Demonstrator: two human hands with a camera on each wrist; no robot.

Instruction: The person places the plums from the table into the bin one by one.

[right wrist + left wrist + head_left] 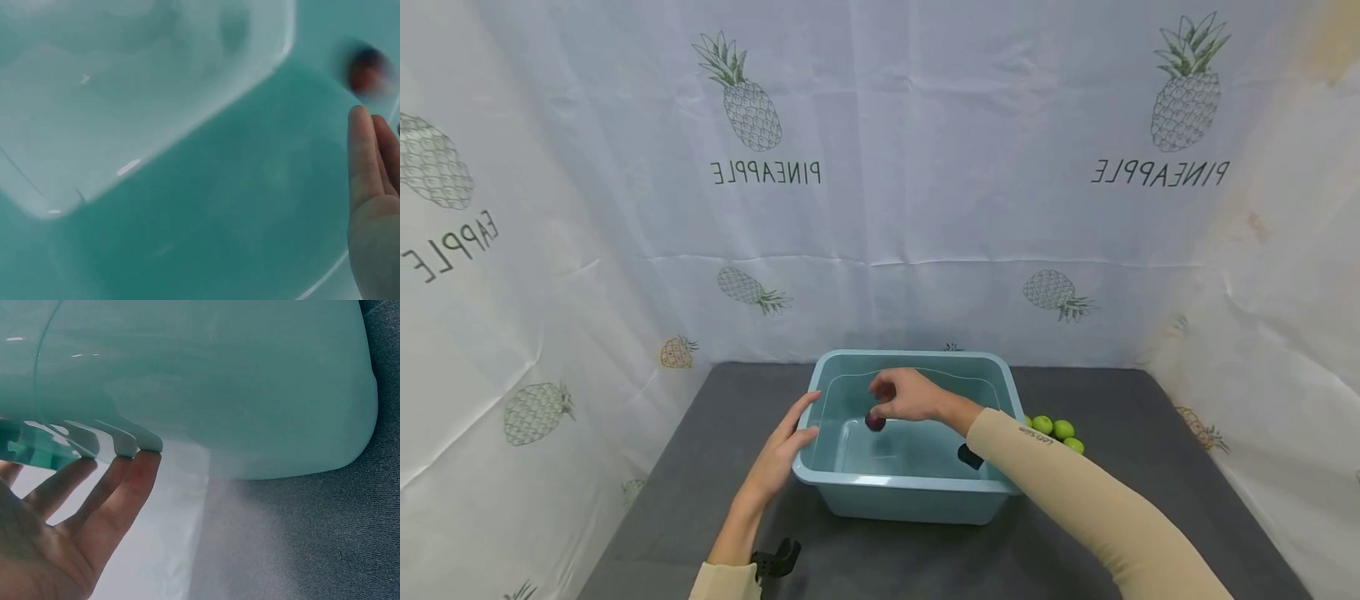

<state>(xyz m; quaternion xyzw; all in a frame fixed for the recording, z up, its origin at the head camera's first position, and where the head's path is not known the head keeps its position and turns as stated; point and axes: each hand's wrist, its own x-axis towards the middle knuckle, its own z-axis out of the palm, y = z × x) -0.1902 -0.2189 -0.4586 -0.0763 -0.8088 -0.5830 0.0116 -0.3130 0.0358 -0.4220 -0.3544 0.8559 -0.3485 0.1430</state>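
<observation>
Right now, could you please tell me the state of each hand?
Left hand: open, fingertips touching the outside of the basin.
Right hand: open, dark red fruit just beyond its fingertips.

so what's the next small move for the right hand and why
Probably lift the right hand out of the basin: in the right wrist view, the dark red object looks blurred and apart from the fingertips, so it seems released.

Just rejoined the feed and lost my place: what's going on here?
A person's left hand touches the left side of a blue-green basin on a dark table. The right hand is over the basin's inside, a dark red round thing just below it, apparently let go. Green round fruits lie to the basin's right.
</observation>
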